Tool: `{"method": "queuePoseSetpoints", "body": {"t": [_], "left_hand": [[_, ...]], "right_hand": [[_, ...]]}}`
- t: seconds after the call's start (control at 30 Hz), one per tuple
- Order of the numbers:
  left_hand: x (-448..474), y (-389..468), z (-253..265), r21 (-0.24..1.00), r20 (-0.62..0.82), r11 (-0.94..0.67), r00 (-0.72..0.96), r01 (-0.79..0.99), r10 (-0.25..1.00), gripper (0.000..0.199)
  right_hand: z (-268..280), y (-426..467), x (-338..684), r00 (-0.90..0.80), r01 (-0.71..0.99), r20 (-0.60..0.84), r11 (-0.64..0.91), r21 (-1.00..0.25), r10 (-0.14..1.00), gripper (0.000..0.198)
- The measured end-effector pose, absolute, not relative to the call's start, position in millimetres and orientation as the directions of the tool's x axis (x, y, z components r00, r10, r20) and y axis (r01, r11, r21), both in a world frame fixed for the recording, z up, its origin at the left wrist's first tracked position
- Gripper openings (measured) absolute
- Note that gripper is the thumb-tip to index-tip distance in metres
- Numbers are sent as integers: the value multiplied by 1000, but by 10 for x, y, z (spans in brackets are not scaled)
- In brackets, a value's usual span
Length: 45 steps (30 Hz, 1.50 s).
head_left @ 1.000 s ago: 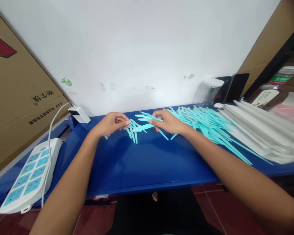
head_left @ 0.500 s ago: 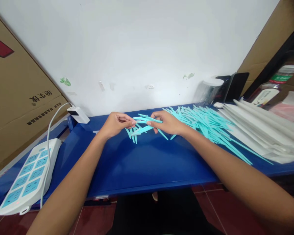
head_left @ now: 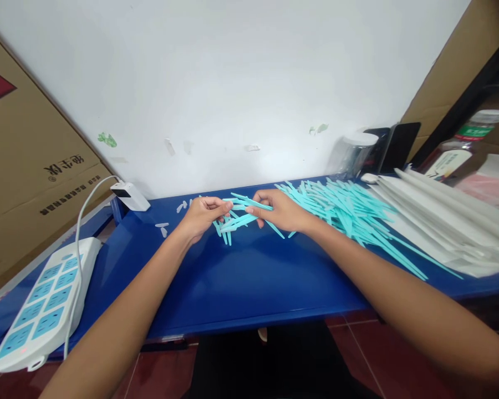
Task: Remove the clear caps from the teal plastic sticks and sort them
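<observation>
Several thin turquoise eyebrow razors point(head_left: 241, 220) fan out from my right hand point(head_left: 280, 209), which is closed round them with the thumb on top. My left hand point(head_left: 203, 215) pinches the tip of one razor near the ends of that bundle; its exact grip is partly hidden by the fingers. More turquoise razors point(head_left: 225, 237) lie on the blue table point(head_left: 249, 277) beneath and between my hands. Small translucent caps point(head_left: 163, 228) are scattered to the left of my left hand. A large heap of razors point(head_left: 349, 210) spreads behind and beyond my right wrist.
At left are a white power strip point(head_left: 45, 305), a white charger point(head_left: 131, 197) with its cable, and a cardboard box point(head_left: 33, 166). White plastic bags point(head_left: 444, 227), a clear jar point(head_left: 353, 155) and a bottle point(head_left: 453, 155) stand or lie at right. A white wall point(head_left: 233, 83) bounds the back.
My left hand has shifted slightly right and down, uncovering more translucent caps on the table. My right hand stays almost in place with its bundle. The view has moved a little.
</observation>
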<state>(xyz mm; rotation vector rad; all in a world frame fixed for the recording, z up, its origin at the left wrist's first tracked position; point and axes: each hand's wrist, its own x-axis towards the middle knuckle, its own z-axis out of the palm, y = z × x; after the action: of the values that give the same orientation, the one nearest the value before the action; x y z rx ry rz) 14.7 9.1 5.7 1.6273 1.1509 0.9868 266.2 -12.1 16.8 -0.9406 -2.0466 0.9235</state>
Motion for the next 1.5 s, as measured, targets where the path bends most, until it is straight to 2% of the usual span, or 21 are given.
{"method": "queuePoseSetpoints", "body": {"t": [0.07, 0.1, 0.2, 0.23, 0.3, 0.47, 0.6, 0.67, 0.73, 0.87, 1.03, 1.17, 1.5], "left_hand": [[-33, 129, 174, 864, 139, -268, 309, 426, 941, 47], [-162, 151, 244, 781, 142, -312, 333, 541, 932, 46], [-609, 225, 423, 463, 255, -299, 198, 834, 946, 42], [-740, 250, 453, 406, 234, -259, 174, 877, 957, 41], [-914, 300, 457, 380, 175, -228, 172, 896, 969, 42], [-843, 404, 235, 427, 104, -332, 319, 841, 942, 41], [-721, 436, 95, 448, -20, -277, 319, 850, 948, 35], [-692, 424, 89, 461, -38, -262, 314, 848, 949, 35], [-642, 395, 117, 508, 17, -300, 339, 808, 941, 36], [-439, 301, 195, 695, 142, -361, 374, 621, 917, 42], [-199, 206, 204, 828, 261, -376, 306, 417, 915, 45], [-121, 168, 184, 869, 318, -381, 235, 315, 919, 45], [-59, 134, 179, 888, 309, -354, 189, 295, 932, 44]], "right_hand": [[175, -107, 2678, -486, 329, 298, 488, -808, 822, 46], [180, -100, 2690, -479, 335, 298, 486, -807, 825, 45], [194, -75, 2733, -463, 367, 269, 458, -809, 845, 45], [194, -68, 2746, -463, 376, 257, 450, -810, 848, 45], [184, -55, 2760, -475, 381, 250, 453, -806, 844, 44], [133, -37, 2746, -511, 377, 237, 464, -802, 826, 43], [132, -33, 2740, -502, 377, 249, 469, -799, 828, 42], [135, -29, 2746, -506, 375, 249, 470, -799, 826, 42], [133, -26, 2752, -517, 370, 240, 468, -803, 821, 42], [125, -25, 2756, -535, 365, 236, 474, -801, 811, 42], [137, -29, 2752, -532, 359, 240, 472, -805, 812, 42], [162, -40, 2754, -528, 364, 234, 466, -806, 817, 44], [188, -46, 2760, -513, 357, 259, 477, -803, 819, 44]]}}
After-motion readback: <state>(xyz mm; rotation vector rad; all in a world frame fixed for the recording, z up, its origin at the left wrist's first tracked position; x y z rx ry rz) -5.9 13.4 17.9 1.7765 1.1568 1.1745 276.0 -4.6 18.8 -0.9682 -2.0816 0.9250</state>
